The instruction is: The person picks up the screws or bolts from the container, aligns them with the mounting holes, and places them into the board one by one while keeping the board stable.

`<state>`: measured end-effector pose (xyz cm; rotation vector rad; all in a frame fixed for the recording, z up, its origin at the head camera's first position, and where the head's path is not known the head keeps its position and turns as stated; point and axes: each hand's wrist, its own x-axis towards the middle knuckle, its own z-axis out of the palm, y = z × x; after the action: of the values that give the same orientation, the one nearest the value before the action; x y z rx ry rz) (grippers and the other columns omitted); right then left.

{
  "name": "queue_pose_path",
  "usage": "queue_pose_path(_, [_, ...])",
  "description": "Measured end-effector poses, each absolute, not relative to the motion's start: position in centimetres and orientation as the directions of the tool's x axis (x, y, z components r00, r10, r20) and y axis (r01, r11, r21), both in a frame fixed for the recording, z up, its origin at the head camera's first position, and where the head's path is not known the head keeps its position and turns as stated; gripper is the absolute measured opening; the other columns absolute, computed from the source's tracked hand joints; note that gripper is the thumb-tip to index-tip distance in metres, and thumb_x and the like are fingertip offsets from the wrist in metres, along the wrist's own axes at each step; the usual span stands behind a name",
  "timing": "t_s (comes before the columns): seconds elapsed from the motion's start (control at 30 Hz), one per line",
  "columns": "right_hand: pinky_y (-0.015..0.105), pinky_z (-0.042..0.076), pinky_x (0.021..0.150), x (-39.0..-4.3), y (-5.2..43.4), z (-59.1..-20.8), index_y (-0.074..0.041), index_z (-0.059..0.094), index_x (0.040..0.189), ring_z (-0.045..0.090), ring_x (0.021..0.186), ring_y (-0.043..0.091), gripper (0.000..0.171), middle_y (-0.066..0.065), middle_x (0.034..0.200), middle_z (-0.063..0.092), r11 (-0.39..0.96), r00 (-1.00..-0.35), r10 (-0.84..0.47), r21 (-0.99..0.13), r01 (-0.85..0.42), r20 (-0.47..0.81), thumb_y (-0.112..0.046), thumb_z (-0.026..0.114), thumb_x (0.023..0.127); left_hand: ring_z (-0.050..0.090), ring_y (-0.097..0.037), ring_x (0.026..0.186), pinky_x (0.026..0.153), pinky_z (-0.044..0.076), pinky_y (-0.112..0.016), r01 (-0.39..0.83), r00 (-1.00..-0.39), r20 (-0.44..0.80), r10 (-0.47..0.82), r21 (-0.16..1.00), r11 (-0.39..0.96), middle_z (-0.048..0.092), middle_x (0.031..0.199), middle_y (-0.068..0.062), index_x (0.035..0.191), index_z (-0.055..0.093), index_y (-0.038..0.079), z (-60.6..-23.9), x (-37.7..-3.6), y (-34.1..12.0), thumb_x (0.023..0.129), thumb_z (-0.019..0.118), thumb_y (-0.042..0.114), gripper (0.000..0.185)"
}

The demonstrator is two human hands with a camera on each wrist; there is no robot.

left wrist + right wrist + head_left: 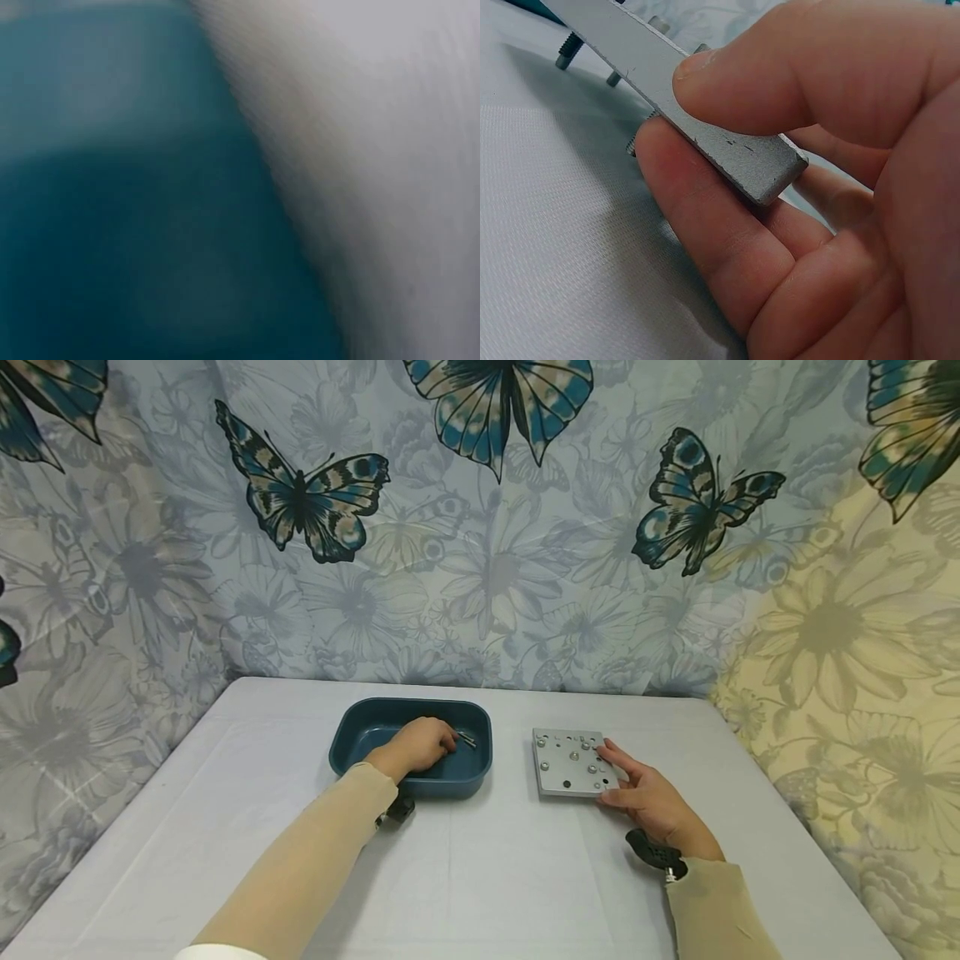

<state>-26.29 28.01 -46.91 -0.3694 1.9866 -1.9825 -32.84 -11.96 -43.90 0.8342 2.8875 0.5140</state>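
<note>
My right hand (651, 797) grips a grey metal plate (558, 764) by its right edge. Its thumb (742, 90) lies along the plate's side and a finger (705, 202) supports it from beneath. Several bolt heads and holes show on the plate's upper face, while threaded bolt ends (570, 51) stick out below it, over the cloth. My left hand (422, 745) reaches down into a dark blue tray (411, 787), knuckles up, beside small metal bolts (467, 739). Its fingertips are hidden, so I cannot tell whether they hold anything. In the left wrist view, the tray wall (150, 247) is blurred.
A white cloth (495, 877) covers the table, whose back edge meets a wall hanging (495, 593) with flowers and butterflies. The tray stands left of the plate, with a strip of cloth between them. Black wrist cameras (654, 852) hang under both wrists.
</note>
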Motion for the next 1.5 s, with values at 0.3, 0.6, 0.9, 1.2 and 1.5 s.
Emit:
queue_pose_path(0.3, [0.027, 0.053, 0.086, -26.4, 27.9, -46.9, 0.003, 0.018, 0.157, 0.055, 0.12, 0.009, 0.092, 0.001, 0.166, -0.009, -0.006, -0.916, -0.401, -0.999, 0.036, -0.03, 0.016, 0.069, 0.082, 0.061, -0.025, 0.114, 0.1, 0.046, -0.038, 0.501, -0.85, 0.041, 0.524, 0.366, 0.784, 0.067, 0.118, -0.005, 0.102, 0.08, 0.009, -44.1, -32.9, -12.3, 0.091, 0.068, -0.001, 0.019])
queue_pose_path(0.6, [0.028, 0.053, 0.087, -26.3, 27.9, -47.0, 0.002, 0.018, 0.157, 0.055, 0.122, 0.009, 0.093, 0.002, 0.166, -0.009, 0.001, -0.919, -0.393, -0.999, 0.035, -0.032, 0.015, 0.07, 0.081, 0.06, -0.021, 0.115, 0.099, 0.047, -0.038, 0.379, -0.906, -0.004, 0.423, 0.437, 0.816, 0.068, 0.117, -0.002, 0.12, 0.074, 0.015, -44.5, -33.1, -12.4, 0.091, 0.066, -0.001, 0.033])
queue_pose_path(0.9, [0.027, 0.053, 0.087, -26.4, 27.9, -47.2, 0.002, 0.019, 0.157, 0.053, 0.123, 0.008, 0.093, 0.002, 0.166, -0.009, 0.006, -0.919, -0.394, -1.0, 0.027, -0.027, 0.015, 0.071, 0.081, 0.058, -0.022, 0.12, 0.102, 0.045, -0.039, 0.323, -0.924, -0.045, 0.38, 0.441, 0.837, 0.068, 0.121, -0.004, 0.122, 0.073, 0.013, -44.5, -33.1, -12.2, 0.095, 0.066, 0.005, 0.03])
queue_pose_path(1.2, [0.028, 0.053, 0.087, -26.4, 27.8, -47.1, 0.002, 0.02, 0.157, 0.054, 0.123, 0.008, 0.093, 0.002, 0.166, -0.007, 0.008, -0.922, -0.384, -0.999, 0.038, -0.038, 0.014, 0.072, 0.08, 0.059, -0.024, 0.119, 0.101, 0.045, -0.04, 0.318, -0.929, -0.048, 0.367, 0.4, 0.859, 0.069, 0.12, -0.004, 0.118, 0.075, 0.011, -44.0, -32.5, -12.2, 0.093, 0.062, 0.002, 0.03])
queue_pose_path(1.5, [0.028, 0.053, 0.087, -26.4, 28.1, -47.2, 0.001, 0.02, 0.157, 0.053, 0.123, 0.008, 0.093, 0.001, 0.166, -0.008, 0.01, -0.921, -0.388, -1.0, 0.027, -0.029, 0.014, 0.072, 0.081, 0.062, -0.021, 0.099, 0.088, 0.051, -0.04, 0.302, -0.941, 0.025, 0.339, 0.518, 0.8, 0.069, 0.106, -0.004, 0.109, 0.076, 0.011, -42.7, -32.3, -12.1, 0.09, 0.063, 0.0, 0.026])
